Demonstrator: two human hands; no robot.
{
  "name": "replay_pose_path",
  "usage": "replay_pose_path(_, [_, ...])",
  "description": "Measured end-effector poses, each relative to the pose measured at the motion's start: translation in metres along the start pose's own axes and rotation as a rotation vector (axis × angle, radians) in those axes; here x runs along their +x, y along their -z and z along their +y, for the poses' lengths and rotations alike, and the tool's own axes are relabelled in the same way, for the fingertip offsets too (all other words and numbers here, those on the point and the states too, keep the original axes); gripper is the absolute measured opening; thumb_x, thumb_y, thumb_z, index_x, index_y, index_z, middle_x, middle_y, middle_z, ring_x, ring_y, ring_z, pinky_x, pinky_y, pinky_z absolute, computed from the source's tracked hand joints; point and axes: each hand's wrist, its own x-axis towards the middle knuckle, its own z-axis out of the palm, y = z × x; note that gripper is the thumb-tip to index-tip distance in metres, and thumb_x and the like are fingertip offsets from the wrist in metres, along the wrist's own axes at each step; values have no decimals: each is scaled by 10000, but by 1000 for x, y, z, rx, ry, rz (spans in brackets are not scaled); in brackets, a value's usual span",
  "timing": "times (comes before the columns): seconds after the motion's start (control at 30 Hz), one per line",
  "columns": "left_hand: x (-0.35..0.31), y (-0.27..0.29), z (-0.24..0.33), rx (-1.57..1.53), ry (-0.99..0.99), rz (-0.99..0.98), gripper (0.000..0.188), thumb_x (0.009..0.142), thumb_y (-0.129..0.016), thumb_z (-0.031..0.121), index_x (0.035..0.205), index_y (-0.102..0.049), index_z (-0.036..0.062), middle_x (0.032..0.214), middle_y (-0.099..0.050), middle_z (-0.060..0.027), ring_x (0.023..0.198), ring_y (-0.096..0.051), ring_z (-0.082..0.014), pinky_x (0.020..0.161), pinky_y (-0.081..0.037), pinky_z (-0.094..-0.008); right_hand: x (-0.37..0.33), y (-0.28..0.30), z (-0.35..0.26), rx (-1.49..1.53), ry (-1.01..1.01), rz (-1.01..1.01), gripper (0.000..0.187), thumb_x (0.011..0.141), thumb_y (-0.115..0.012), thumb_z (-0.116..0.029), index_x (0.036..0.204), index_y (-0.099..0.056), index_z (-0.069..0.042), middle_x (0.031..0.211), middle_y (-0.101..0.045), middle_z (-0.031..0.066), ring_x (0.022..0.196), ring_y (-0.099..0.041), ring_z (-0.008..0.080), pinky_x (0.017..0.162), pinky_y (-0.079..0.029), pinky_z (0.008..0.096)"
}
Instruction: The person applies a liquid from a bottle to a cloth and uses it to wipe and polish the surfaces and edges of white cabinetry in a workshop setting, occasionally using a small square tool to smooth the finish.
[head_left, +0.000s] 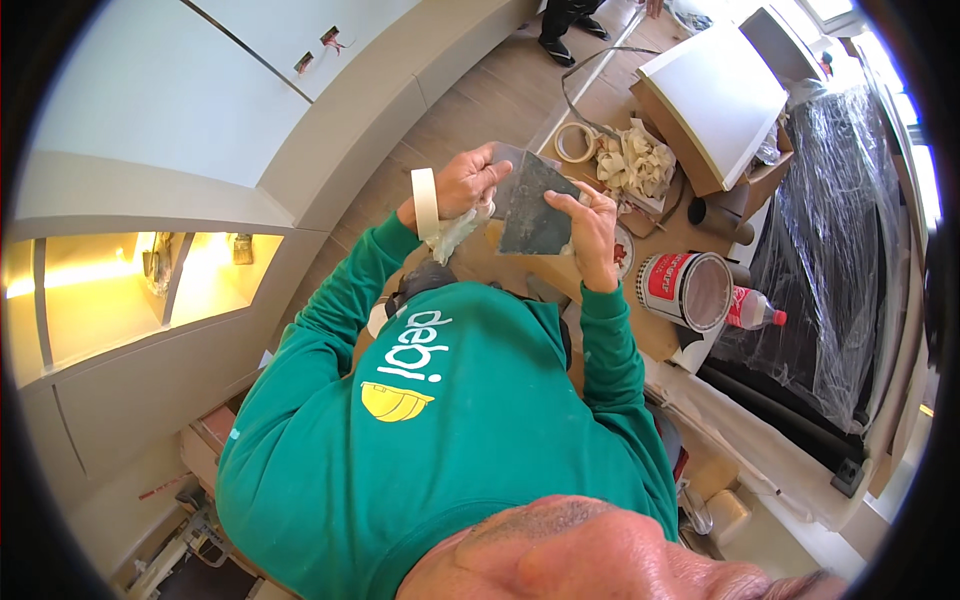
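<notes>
My left hand [466, 186] pinches a lighter grey flat plate [507, 160] by its edge. Crumpled pale cloth or plastic [452, 236] hangs beneath that hand. Around my left wrist sits a roll of cream masking tape [425, 203]. My right hand [597, 228] grips a dark grey squarish plate [538, 215], thumb on its upper face. The dark plate overlaps the lighter one in front of my chest. Whether these are scrapers or stiff sheets, I cannot tell.
To the right stand a paint bucket [664, 276] with a red label and a red-capped bottle [752, 308]. Beyond lie a tape roll [575, 143], crumpled paper [640, 160] and a white box [715, 95]. Clear plastic [830, 230] covers something dark. Another person's feet [560, 48] show far off.
</notes>
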Motion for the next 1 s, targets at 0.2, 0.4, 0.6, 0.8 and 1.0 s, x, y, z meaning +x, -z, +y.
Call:
replay_pose_path(0.2, [-5,-19,1,345,-199,84,232,1054,-557,237,1099,-607,16,679,-523,-9,572,-527,-118,523,-425,-310,2,-16,-24,129,95,-27,269,883,-774,-103,1093,-722,57,849,-700,4,747,-576,50,684,-485,222])
replay_pose_path(0.4, [-7,-12,12,678,-344,-92,213,1023,-571,176,937,-563,-19,670,-538,-232,573,-500,-376,562,-411,-447,7,-8,-29,-149,278,-46,172,905,-751,-65,1045,-733,34,903,-709,3,774,-603,52,704,-503,209])
replay_pose_path(0.6, [-1,-2,23,741,-352,-254,248,1019,-568,176,881,-549,-29,648,-534,-228,587,-531,-380,571,-423,-458,11,-7,-30,-154,275,-118,190,891,-764,-54,1050,-731,44,879,-707,-1,771,-601,52,692,-506,209])
replay_pose_path(0.8, [1,17,11,857,-644,-392,298,1017,-600,210,823,-550,-11,621,-539,-135,538,-536,-234,535,-441,-387,12,-17,-44,-398,372,-220,236,876,-792,-112,1030,-732,55,846,-712,25,754,-616,79,678,-512,224])
replay_pose_path(1.0, [-20,40,-8,-87,33,62,216,997,-663,173,827,-624,45,650,-542,-7,563,-521,-80,508,-444,-285,9,-6,-48,379,-50,133,252,895,-758,-123,1070,-682,41,944,-734,59,804,-686,131,709,-563,273])
